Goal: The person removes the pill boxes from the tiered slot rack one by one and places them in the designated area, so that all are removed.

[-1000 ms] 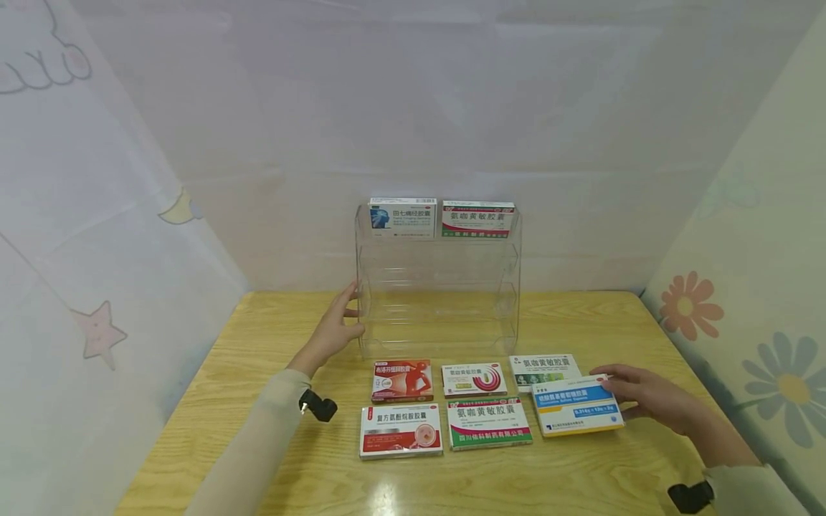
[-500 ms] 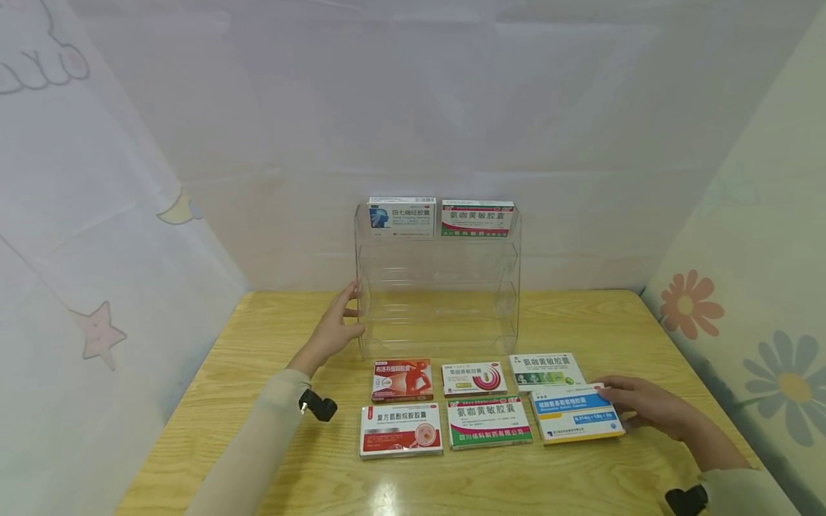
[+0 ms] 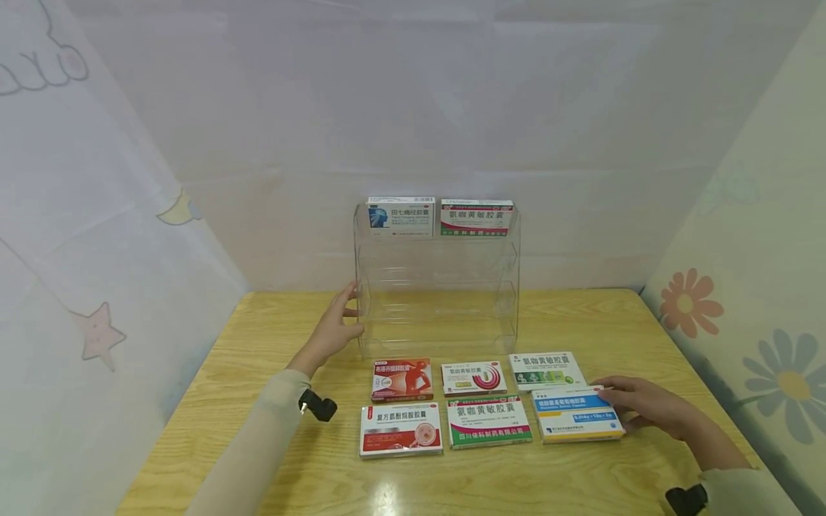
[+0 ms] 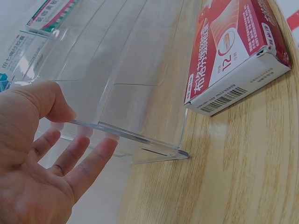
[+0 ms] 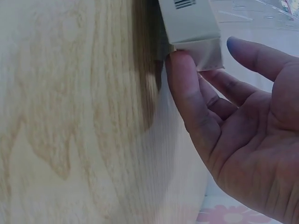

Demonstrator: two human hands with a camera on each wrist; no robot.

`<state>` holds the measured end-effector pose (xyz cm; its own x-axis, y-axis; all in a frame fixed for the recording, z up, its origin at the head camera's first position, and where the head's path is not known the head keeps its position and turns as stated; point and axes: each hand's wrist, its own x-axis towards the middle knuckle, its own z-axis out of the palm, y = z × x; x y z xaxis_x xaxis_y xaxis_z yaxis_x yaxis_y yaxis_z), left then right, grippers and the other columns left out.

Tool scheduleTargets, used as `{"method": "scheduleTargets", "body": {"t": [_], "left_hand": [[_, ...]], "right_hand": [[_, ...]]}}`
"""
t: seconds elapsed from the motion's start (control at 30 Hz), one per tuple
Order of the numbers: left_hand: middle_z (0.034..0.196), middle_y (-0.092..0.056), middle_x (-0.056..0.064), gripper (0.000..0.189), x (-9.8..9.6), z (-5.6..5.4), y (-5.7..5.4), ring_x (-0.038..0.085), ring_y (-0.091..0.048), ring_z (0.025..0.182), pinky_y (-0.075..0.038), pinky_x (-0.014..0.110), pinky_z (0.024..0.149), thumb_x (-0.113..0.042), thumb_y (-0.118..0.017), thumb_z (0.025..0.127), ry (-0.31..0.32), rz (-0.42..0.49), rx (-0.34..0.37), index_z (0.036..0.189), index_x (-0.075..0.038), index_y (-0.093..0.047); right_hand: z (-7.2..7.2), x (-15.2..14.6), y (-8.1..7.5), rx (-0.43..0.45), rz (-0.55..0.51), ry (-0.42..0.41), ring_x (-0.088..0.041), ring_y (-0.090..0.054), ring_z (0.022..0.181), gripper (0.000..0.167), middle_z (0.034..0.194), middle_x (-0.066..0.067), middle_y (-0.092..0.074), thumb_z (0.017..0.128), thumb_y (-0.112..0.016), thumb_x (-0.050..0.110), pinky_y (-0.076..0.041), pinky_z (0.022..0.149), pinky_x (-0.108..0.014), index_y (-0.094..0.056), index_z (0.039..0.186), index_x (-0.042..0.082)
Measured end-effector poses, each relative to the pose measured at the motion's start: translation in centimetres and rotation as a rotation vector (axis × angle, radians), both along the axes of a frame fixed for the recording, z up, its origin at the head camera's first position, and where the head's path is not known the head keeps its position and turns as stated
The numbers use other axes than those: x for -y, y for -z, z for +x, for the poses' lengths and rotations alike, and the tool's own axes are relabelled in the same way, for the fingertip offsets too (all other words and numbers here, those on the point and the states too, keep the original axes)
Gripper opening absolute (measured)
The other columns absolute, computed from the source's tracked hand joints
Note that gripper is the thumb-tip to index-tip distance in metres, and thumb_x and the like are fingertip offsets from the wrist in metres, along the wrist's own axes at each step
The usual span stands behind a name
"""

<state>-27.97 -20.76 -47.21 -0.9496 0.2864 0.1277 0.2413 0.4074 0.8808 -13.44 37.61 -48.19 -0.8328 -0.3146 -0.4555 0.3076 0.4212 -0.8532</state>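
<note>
Straddling its side, left hand [image 3: 333,331] pinches rack [image 3: 440,295].

Plain, pale cream long sleeves [image 3: 254,437] clothe both arms, each carrying a small, angular black device [image 3: 319,406] near the cuff [image 3: 293,378].

Pale, creased wall covering [image 3: 413,107] fills the head view's upper half, a pink star [image 3: 98,330] at left, red flower [image 3: 690,304] and grey flower [image 3: 792,387] at right; light glares on the wood-grained table [image 3: 503,481], bottom centre
</note>
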Motion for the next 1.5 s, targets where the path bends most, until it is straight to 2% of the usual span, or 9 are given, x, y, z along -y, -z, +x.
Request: {"method": "scheduleTargets", "body": {"t": [0.1,0.13,0.33,0.53,0.83,0.93,1.1,1.3,1.5], "left_hand": [[0.163,-0.023,0.017,0.096,0.0,0.0,0.0,0.044,-0.044,0.133,-0.052,0.036,0.077,0.004,-0.062,0.089,0.0,0.001,0.004,0.165,-0.021,-0.008],[0.164,-0.023,0.016,0.097,0.0,-0.2,0.4,0.044,-0.044,0.133,-0.053,0.037,0.078,0.003,-0.062,0.089,-0.002,0.003,0.001,0.165,-0.023,-0.008],[0.162,-0.027,0.011,0.097,0.1,-0.1,0.4,0.04,-0.047,0.132,-0.053,0.037,0.078,0.001,-0.063,0.089,-0.007,0.01,-0.009,0.164,-0.032,-0.012],[0.162,-0.027,0.011,0.096,0.0,-0.2,0.3,0.041,-0.046,0.132,-0.053,0.035,0.076,0.001,-0.062,0.089,-0.013,-0.002,-0.007,0.164,-0.031,-0.011],[0.163,-0.023,0.019,0.094,0.0,-0.3,0.5,0.049,-0.043,0.134,-0.05,0.036,0.071,0.006,-0.06,0.089,-0.001,0.008,0.002,0.165,-0.018,-0.009],[0.163,-0.025,0.018,0.094,-0.1,-0.2,0.5,0.047,-0.044,0.133,-0.05,0.035,0.073,0.005,-0.06,0.089,-0.008,0.001,-0.004,0.165,-0.02,-0.01],[0.162,-0.027,0.011,0.095,-0.1,-0.1,0.4,0.039,-0.047,0.132,-0.052,0.033,0.075,0.003,-0.062,0.09,-0.016,-0.009,-0.012,0.164,-0.028,-0.011],[0.162,-0.029,0.01,0.095,0.1,-0.2,0.5,0.039,-0.048,0.131,-0.053,0.035,0.077,0.002,-0.062,0.089,-0.017,0.0,-0.022,0.164,-0.03,-0.013],[0.162,-0.029,0.01,0.095,0.0,-0.2,0.6,0.04,-0.048,0.131,-0.052,0.034,0.074,0.001,-0.063,0.089,-0.017,0.001,-0.021,0.164,-0.031,-0.013]], "right_hand": [[0.1,0.0,-0.3,-0.002,0.025,0.0,-0.028,-0.069,0.093,0.065,0.108,-0.012,-0.072,0.107,-0.049,0.035,-0.058,0.069,-0.04,-0.033,0.15,-0.011],[0.1,0.0,-0.3,-0.005,0.035,0.001,-0.028,-0.069,0.093,0.065,0.108,-0.012,-0.072,0.107,-0.048,0.035,-0.058,0.07,-0.041,-0.034,0.15,-0.011],[0.3,-0.3,-0.9,-0.002,0.061,0.004,-0.029,-0.068,0.093,0.064,0.108,-0.013,-0.071,0.107,-0.048,0.036,-0.059,0.071,-0.042,-0.034,0.15,-0.01],[0.2,-0.8,-1.3,-0.02,0.073,0.002,-0.031,-0.068,0.099,0.065,0.116,-0.015,-0.069,0.107,-0.048,0.035,-0.059,0.076,-0.045,-0.033,0.15,-0.011],[-0.9,-0.9,-3.9,-0.215,0.123,-0.073,-0.037,-0.064,0.112,0.059,0.135,-0.031,-0.053,0.109,-0.043,0.031,-0.058,0.085,-0.039,-0.033,0.152,-0.008],[-1.6,0.1,-5.1,-0.274,0.144,-0.079,-0.038,-0.064,0.113,0.057,0.138,-0.034,-0.05,0.109,-0.042,0.032,-0.058,0.086,-0.038,-0.035,0.152,-0.005],[-2.7,2.3,-7.1,-0.355,0.18,-0.088,-0.034,-0.065,0.113,0.056,0.139,-0.031,-0.051,0.108,-0.047,0.033,-0.057,0.089,-0.043,-0.037,0.151,-0.002],[-4.0,5.1,-9.1,-0.442,0.177,-0.097,-0.035,-0.065,0.115,0.053,0.14,-0.027,-0.053,0.106,-0.051,0.032,-0.055,0.093,-0.049,-0.043,0.149,0.002],[-5.7,7.9,-10.9,-0.509,0.185,-0.097,-0.033,-0.065,0.114,0.052,0.142,-0.023,-0.055,0.105,-0.054,0.035,-0.056,0.091,-0.039,-0.045,0.148,0.008]]}}
